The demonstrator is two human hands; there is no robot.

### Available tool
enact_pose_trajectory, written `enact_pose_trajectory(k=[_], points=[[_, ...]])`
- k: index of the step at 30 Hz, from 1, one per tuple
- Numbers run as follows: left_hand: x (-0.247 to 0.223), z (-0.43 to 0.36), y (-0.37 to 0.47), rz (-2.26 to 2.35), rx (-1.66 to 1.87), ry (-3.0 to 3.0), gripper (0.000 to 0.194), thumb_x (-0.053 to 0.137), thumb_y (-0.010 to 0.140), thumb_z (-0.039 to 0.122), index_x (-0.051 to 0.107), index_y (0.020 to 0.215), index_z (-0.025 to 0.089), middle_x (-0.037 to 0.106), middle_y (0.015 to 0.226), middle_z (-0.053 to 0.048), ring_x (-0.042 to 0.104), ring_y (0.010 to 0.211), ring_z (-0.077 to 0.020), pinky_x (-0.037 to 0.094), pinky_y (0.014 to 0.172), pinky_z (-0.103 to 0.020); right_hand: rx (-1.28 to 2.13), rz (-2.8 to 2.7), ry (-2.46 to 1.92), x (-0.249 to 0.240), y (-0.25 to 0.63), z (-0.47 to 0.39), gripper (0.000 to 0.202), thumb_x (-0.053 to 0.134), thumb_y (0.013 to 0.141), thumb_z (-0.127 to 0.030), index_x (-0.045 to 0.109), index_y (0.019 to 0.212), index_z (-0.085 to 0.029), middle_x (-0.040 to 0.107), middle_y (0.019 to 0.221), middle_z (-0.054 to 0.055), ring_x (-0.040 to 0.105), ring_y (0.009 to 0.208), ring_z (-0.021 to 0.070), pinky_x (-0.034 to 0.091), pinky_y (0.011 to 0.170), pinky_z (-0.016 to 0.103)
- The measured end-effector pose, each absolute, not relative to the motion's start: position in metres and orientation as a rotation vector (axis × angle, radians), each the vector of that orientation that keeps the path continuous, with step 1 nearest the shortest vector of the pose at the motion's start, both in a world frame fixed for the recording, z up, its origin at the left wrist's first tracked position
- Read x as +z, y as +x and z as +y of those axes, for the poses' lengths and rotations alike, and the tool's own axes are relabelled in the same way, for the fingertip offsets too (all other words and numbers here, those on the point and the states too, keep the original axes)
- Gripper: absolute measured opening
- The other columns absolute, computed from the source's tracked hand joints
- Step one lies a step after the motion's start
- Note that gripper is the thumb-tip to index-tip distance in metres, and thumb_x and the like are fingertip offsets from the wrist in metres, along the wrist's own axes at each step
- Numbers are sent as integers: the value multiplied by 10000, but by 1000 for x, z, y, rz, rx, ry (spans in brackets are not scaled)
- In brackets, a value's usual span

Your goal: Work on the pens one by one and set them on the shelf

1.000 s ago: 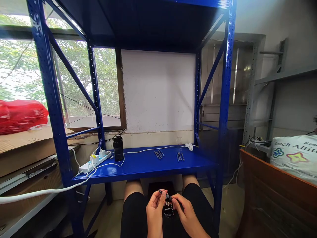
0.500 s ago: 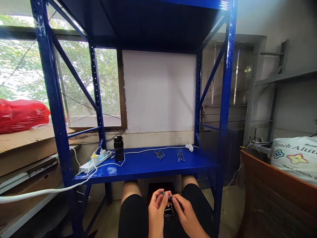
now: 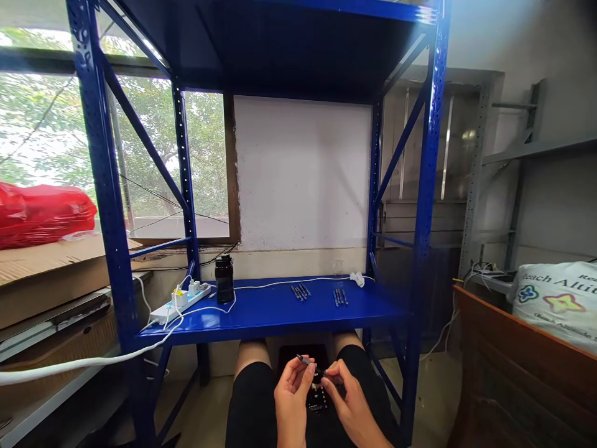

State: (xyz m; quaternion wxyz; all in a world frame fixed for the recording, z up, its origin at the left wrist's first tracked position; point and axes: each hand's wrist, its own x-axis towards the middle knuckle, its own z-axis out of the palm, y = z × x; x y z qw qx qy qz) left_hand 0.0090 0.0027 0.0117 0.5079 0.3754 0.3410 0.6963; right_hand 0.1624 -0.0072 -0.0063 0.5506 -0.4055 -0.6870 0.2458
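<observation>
We log one thin pen (image 3: 308,364) pinched by left hand (image 3: 291,392) and right hand (image 3: 347,398) over a dark box (image 3: 318,398) on our lap.

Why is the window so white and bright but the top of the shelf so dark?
In the head view, daylight washes out the window with green trees, the underside of the blue metal rack's top shelf sits in deep shadow, and the rack's straight posts lean outward from wide-lens distortion.
</observation>
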Motion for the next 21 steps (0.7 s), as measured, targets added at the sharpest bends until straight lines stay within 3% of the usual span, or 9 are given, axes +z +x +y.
enact_pose_trajectory(k=[3, 7, 12, 21], points=[[13, 1, 9, 823, 1679, 946, 485, 963, 708, 527, 783, 983, 169, 825, 1022, -135, 786, 1036, -318, 624, 920, -365, 593, -1674, -986, 0, 161, -10, 309, 553, 1083, -520, 668, 1116, -235, 684, 954, 44, 664, 869, 220, 546, 815, 310], [14, 0, 9, 792, 1664, 908, 503, 925, 753, 565, 719, 1021, 192, 831, 1059, -148, 793, 1043, -326, 634, 854, -360, 517, -1729, -966, 2, 161, -9, 357, 481, 1115, -492, 707, 1301, -289, 723, 1146, 82, 692, 1069, 262, 549, 984, 361], [15, 0, 8, 781, 1737, 829, 533, 887, 796, 591, 659, 1084, 204, 832, 1081, -143, 795, 1074, -323, 631, 857, -356, 322, -1740, -1010, -6, 166, -2, 355, 428, 1136, -410, 730, 1302, -326, 686, 1048, 74, 690, 927, 234, 582, 832, 336], [19, -3, 9, 780, 1786, 782, 535, 884, 805, 578, 646, 1109, 208, 824, 1089, -128, 793, 1079, -317, 631, 898, -377, -121, -1740, -1115, -8, 176, -2, 453, 435, 1084, -187, 697, 1375, -415, 616, 1077, 76, 665, 957, 258, 589, 809, 408]])
